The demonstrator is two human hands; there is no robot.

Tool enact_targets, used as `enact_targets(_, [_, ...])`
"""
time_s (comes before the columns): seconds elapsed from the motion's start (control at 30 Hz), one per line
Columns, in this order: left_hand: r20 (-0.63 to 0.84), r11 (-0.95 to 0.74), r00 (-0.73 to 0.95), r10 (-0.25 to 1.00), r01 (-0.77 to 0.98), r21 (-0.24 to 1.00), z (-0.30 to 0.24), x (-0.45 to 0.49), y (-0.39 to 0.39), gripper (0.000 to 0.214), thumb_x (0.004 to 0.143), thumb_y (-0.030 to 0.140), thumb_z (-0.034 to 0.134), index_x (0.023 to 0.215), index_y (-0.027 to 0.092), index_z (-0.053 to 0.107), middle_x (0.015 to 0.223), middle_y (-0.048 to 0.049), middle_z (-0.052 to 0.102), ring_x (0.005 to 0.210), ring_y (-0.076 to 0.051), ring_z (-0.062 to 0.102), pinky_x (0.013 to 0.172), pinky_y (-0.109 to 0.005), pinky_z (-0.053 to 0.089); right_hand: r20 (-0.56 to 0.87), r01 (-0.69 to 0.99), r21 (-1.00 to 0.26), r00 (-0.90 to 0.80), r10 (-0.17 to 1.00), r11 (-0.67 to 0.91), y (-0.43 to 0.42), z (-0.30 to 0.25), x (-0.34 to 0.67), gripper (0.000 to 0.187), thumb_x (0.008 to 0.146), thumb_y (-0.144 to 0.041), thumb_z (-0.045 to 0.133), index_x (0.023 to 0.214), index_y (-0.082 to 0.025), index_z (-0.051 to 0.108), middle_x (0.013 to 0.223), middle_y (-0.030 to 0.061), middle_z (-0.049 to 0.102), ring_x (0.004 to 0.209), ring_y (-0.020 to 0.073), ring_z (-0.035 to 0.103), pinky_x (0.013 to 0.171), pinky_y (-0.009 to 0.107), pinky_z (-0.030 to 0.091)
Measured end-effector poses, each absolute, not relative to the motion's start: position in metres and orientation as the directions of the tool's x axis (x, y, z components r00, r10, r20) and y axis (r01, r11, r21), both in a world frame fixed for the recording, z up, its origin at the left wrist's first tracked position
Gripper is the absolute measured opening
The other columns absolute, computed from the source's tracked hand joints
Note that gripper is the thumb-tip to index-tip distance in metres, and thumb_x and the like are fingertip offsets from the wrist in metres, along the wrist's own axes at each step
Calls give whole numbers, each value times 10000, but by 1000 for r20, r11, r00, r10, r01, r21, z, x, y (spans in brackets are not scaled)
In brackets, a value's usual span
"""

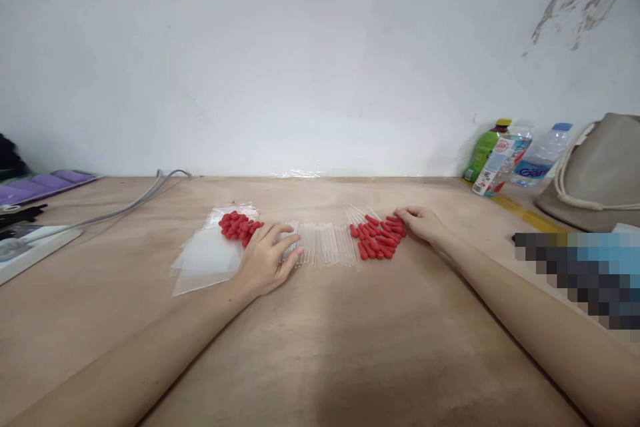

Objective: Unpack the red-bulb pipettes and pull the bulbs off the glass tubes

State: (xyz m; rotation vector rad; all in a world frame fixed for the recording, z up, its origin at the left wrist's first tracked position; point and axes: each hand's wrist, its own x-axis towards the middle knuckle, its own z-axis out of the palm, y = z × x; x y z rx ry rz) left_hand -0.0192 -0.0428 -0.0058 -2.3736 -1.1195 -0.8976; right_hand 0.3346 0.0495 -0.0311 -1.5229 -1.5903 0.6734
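Observation:
My left hand [267,257], fingers spread and slightly bent, rests at the left end of a row of thin clear tubes [325,245]. Just behind its knuckles is a heap of loose red rubber bulbs [235,223]. Several droppers with red bulbs [373,240] lie fanned out right of the row, thin tubes pointing away. At the upper right of this group, my right hand [417,221] has thumb and fingers pinched at the bulb end of one dropper; the fingertips partly hide it. Clear plastic bags [207,260] lie beneath and beside the loose bulbs.
A grey cable [135,203] runs to a white power strip [40,247] at left, near a purple tray [45,185]. Bottles [537,160], a carton [500,163] and a beige bag [600,167] stand at right. A blurred patch covers the right edge.

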Motion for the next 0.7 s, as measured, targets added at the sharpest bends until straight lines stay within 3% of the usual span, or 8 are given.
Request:
enact_targets(0.17, [685,-614,481,547,787,-63,-5,-18,-43,209,833,277,491,970,194,626,1010,-85,575,947,-227,498,813,-399,420,207,686,-724,128,970,64,56,-19,330,338,715,-464,528,815,-168,656,724,28,659,657,147,587,572,226,425])
enact_targets(0.3, [690,-611,480,543,789,-68,-6,-18,-43,213,835,279,486,976,204,626,1012,-84,575,951,-228,500,814,-401,421,161,796,-606,109,981,12,62,0,314,264,639,-450,596,710,-205,665,668,14,645,697,169,585,641,263,420])
enact_targets(0.47, [683,-613,485,546,787,-69,-6,-18,-43,207,833,281,487,957,200,633,1015,-87,574,955,-230,498,812,-398,421,80,888,-454,126,989,-76,69,12,292,202,541,-422,660,558,-222,647,639,34,642,884,272,558,839,428,363])
enact_targets(0.7, [672,-616,488,557,785,-60,-7,-18,-42,203,831,278,491,953,199,633,1032,-85,566,963,-232,489,822,-400,413,42,910,-360,233,971,-203,74,14,277,192,518,-339,671,501,-169,583,741,119,637,993,367,497,820,529,349])
